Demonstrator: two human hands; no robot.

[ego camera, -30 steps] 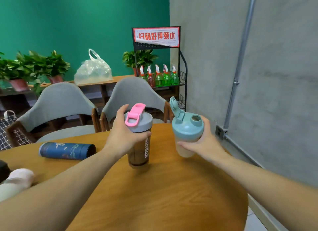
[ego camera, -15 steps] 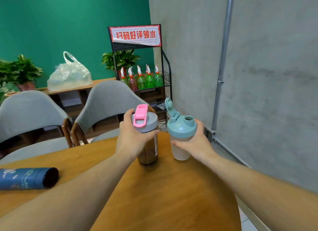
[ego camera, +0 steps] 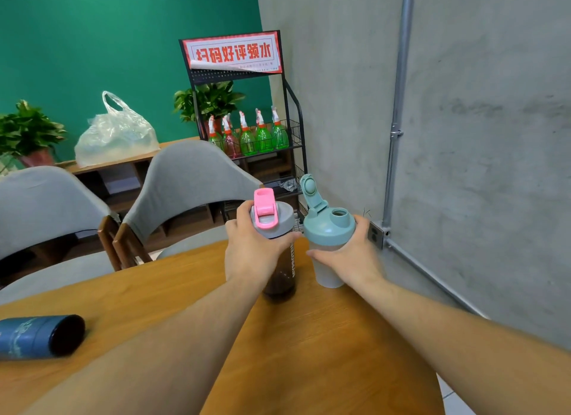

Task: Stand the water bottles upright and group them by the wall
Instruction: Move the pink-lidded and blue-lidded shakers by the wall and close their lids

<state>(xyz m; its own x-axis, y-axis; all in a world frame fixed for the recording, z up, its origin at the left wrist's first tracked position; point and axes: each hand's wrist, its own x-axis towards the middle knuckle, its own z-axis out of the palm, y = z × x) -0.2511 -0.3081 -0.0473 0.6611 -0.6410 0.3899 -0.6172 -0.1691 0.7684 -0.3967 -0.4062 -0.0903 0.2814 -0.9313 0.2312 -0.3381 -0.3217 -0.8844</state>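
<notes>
Gripping two shakers, both hands are occupied at the far end of the bench (ego camera: 324,337), near the grey wall (ego camera: 494,167): the left hand (ego camera: 250,254) is wrapped around the pink-lidded shaker bottle (ego camera: 279,260), the right hand (ego camera: 355,257) around the teal-lidded shaker bottle (ego camera: 327,244). Both stand upright, just beside each other. The blue flask (ego camera: 37,337) lies on its side at the bench's left edge, long axis running left to right, well apart from the pair. The left hand is nearer it.
</notes>
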